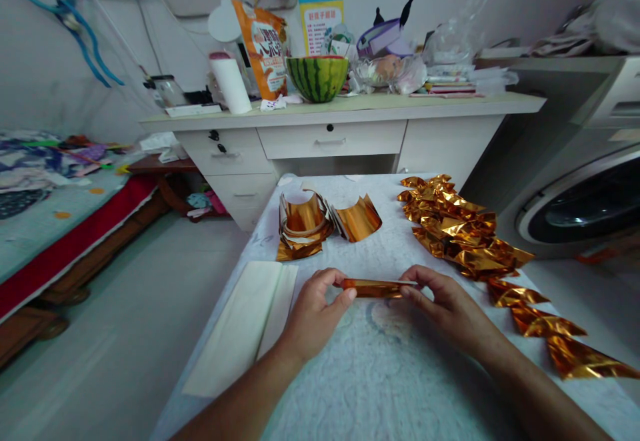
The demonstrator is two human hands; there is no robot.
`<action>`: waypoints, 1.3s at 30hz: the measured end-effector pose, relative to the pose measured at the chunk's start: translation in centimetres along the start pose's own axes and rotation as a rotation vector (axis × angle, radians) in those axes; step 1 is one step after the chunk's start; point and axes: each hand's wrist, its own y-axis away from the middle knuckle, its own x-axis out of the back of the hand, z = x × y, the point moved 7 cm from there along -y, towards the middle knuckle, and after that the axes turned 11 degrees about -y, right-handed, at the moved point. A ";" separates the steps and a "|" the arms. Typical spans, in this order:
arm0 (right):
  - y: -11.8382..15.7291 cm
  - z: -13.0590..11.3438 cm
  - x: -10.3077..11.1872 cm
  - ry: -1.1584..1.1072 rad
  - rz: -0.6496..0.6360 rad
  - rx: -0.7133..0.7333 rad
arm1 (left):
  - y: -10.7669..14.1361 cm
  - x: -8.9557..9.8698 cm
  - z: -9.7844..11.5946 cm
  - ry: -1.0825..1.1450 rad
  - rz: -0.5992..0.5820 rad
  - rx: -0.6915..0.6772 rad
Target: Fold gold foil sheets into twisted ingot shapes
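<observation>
**Left hand (317, 304) and right hand (443, 307) hold a foil strip (373, 289) between them**

The left hand pinches the strip's left end between thumb and forefinger; the right hand pinches the other end the same way. The strip is gold, narrow and nearly level, in front of the person over the middle of the table (380, 381). Whether it touches the pale tablecloth below, I cannot tell.

Just beside the left hand and forearm lies white paper (240, 324). Beyond the strip, curled foil sheets (306, 217) stand in two bunches, side by side. Along the table's right edge runs a heap of twisted foil pieces (465, 234), thinning to a line of single ones near the right forearm.

Farther back, a desk (330, 115) bears a watermelon half (318, 81), with an orange bag (263, 51) and a white roll (235, 87) to its left. A washing machine (580, 117) stands on the right, a bed (45, 244) on the left.
</observation>
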 end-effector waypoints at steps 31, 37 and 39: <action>0.5 -0.9 -3.2 -0.390 -0.032 0.071 | 2.1 -1.8 4.1 -0.208 0.063 -0.256; 1.0 -2.3 -4.7 -0.302 -0.181 0.173 | 1.5 -0.5 3.2 -0.098 0.119 -0.108; 1.2 -2.7 -5.1 -0.271 -0.221 0.170 | 1.4 -0.3 3.0 -0.077 0.133 -0.086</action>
